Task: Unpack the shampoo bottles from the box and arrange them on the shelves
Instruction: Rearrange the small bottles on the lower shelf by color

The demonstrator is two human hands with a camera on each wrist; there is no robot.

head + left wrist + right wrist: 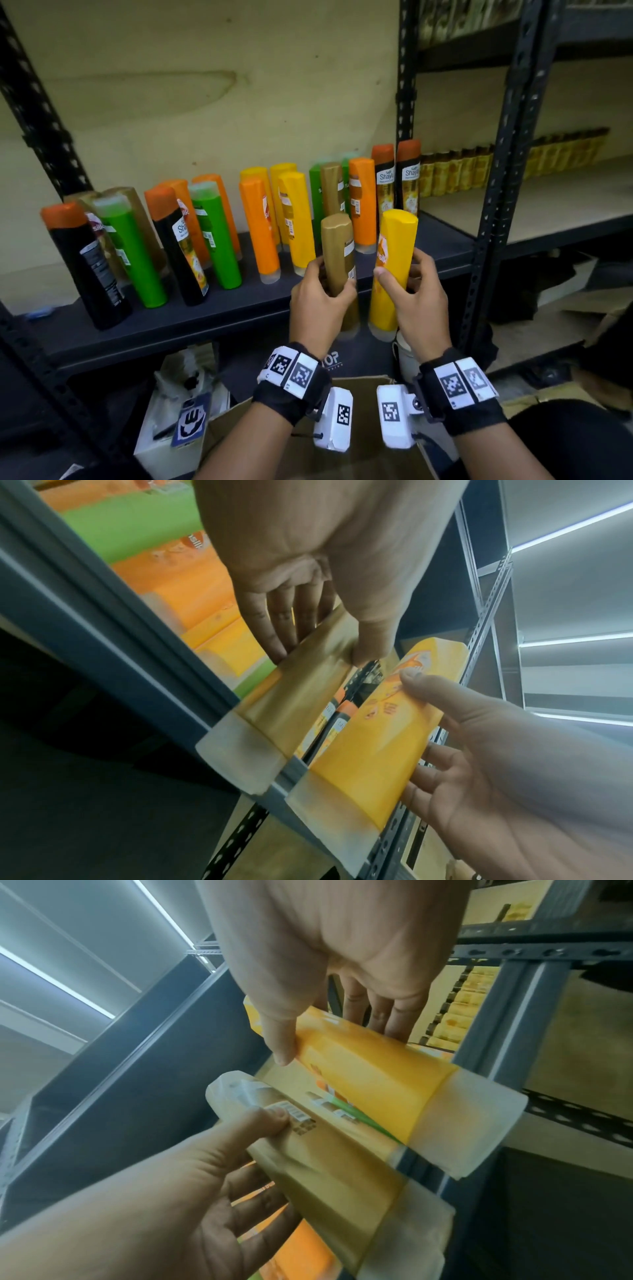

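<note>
My left hand (pixel 322 291) grips a gold shampoo bottle (pixel 337 250) around its middle, its clear cap pointing down, just in front of the dark shelf (pixel 239 308). Beside it my right hand (pixel 418 291) grips a yellow shampoo bottle (pixel 394 260), also cap down. In the left wrist view the gold bottle (pixel 301 685) and the yellow bottle (pixel 377 739) hang side by side at the shelf's front edge. The right wrist view shows the yellow bottle (pixel 369 1074) above the gold bottle (pixel 329 1150). An open cardboard box (pixel 308 448) lies below my wrists.
Several orange, green, yellow, gold and black bottles (pixel 212 236) stand cap down along the shelf. Black slotted uprights (pixel 407 102) frame the bay. The neighbouring shelf (pixel 513 212) carries a row of small golden bottles at its back. White boxes (pixel 171 418) sit under the shelf.
</note>
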